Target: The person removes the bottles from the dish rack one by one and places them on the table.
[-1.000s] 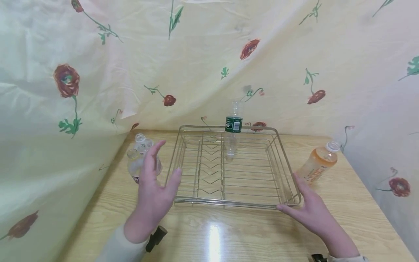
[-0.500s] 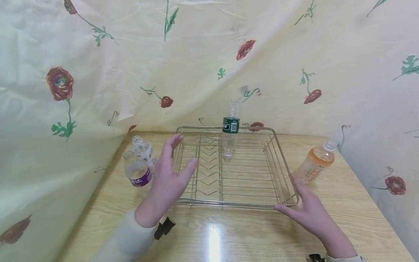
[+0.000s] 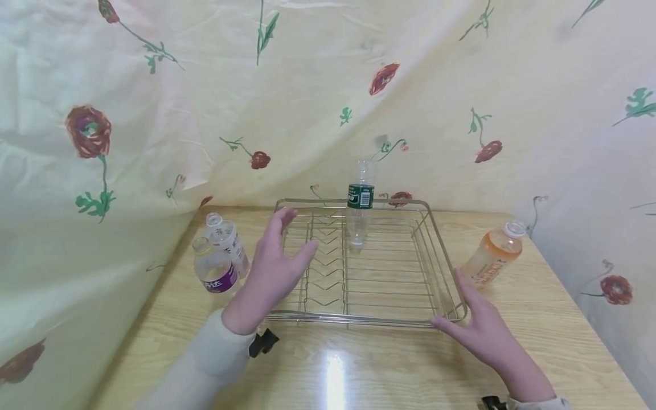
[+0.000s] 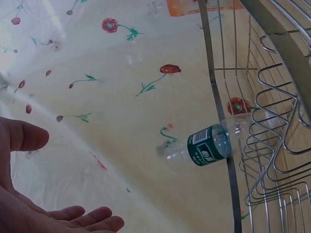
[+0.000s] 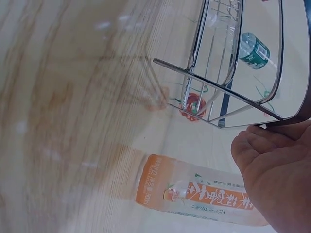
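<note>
A metal wire dish rack [image 3: 379,323] lies across the middle of the wooden table. Over its left side hovers my left hand [image 3: 271,267], with thumb and fingers spread apart and nothing between them. My right hand [image 3: 482,327] holds the rack's front right corner, fingers along the outer side and thumb at the front rail. The right wrist view shows those fingertips [image 5: 248,145] against the corner's rim. A clear plastic bottle with a green label [image 3: 360,196] stands upright inside the rack near its back rail.
An orange-tinted bottle [image 3: 494,253] stands right of the rack, just beyond my right fingers. Left of the rack are a purple-labelled bottle [image 3: 219,279] and a clear bottle with a pale label [image 3: 225,234]. Flowered cloth [image 3: 307,102] hangs behind and at both sides.
My left hand has moved right, from beside the two left bottles to over the rack's left side. My right hand stays on the corner. The view shifts slightly.
</note>
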The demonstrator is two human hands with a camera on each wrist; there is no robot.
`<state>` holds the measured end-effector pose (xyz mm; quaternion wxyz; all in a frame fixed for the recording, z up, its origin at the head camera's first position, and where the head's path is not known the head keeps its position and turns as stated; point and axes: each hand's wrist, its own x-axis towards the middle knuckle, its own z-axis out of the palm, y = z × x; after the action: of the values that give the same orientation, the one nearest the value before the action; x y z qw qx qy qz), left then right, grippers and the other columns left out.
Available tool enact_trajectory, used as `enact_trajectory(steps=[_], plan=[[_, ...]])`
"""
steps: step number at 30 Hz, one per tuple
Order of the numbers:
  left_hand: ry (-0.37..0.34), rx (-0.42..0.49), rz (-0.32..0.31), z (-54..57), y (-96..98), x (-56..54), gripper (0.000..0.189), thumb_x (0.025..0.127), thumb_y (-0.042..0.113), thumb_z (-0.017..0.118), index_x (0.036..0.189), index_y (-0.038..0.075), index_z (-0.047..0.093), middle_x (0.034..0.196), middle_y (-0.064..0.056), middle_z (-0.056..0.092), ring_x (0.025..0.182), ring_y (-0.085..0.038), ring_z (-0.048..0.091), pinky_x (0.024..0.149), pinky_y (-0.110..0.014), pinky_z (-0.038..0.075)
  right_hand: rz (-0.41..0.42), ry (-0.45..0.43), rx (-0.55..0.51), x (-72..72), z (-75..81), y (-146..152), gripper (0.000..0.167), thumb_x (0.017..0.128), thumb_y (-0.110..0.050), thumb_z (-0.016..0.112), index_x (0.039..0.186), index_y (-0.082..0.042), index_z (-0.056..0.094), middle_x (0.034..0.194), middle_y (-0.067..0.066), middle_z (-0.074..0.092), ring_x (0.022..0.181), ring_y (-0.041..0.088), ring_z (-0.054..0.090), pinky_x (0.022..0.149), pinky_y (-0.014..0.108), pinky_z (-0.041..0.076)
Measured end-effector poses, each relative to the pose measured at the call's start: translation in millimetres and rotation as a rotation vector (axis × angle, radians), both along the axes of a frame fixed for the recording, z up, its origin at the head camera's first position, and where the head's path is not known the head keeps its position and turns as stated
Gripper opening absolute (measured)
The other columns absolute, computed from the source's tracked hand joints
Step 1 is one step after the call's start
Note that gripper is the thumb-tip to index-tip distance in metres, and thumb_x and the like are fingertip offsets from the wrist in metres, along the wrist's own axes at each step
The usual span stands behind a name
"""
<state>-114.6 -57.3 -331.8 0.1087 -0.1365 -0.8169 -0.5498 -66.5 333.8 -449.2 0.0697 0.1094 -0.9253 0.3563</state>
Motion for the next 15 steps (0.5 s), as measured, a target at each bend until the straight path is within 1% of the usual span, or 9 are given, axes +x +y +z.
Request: enact_trajectory(steps=[4,7,11,15], plan=[[-0.041,-0.015,-0.012,0.3,6.0,-8.6,0.076,0.094,0.037,0.072,0.155,0.014,0.033,0.156,-0.002,0.039,0.144,-0.022,0.032,0.117,-0.051,0.027,-0.001,-0.011,-0.001,1.1,-1.5,-0.5,0.112,0.086,-0.039,0.083,0.165,-0.020,0.007,0.161,0.031,0.018,0.137,0.062,0.025,0.103,0.078,0.025],[-0.045,-0.037,-0.016,-0.8,9.8,-13.9,0.076,0.094,0.037,0.072,0.155,0.012,0.033,0.156,-0.003,0.039,0.143,-0.022,0.033,0.116,-0.051,0.028,0.004,-0.015,-0.008,1.0,-2.1,-0.6,0.111,0.086,-0.037,0.083,0.165,-0.020,0.007,0.162,0.030,0.017,0.138,0.061,0.024,0.102,0.079,0.025],[-0.048,-0.068,-0.004,-1.0,14.5,-19.9,0.076,0.094,0.036,0.073,0.154,0.009,0.034,0.155,-0.003,0.041,0.143,-0.021,0.035,0.116,-0.047,0.030,0.004,-0.012,-0.005,0.9,-2.1,-1.0,0.111,0.086,-0.038,0.084,0.165,-0.021,0.008,0.161,0.030,0.018,0.138,0.061,0.025,0.102,0.079,0.026],[-0.060,-0.074,-0.014,-0.5,21.0,-28.1,0.076,0.094,0.034,0.074,0.153,0.006,0.035,0.154,-0.004,0.043,0.142,-0.022,0.037,0.115,-0.046,0.031,0.002,-0.015,-0.008,1.6,-1.5,-0.9,0.111,0.085,-0.039,0.084,0.165,-0.021,0.008,0.161,0.031,0.019,0.137,0.061,0.026,0.102,0.079,0.027]])
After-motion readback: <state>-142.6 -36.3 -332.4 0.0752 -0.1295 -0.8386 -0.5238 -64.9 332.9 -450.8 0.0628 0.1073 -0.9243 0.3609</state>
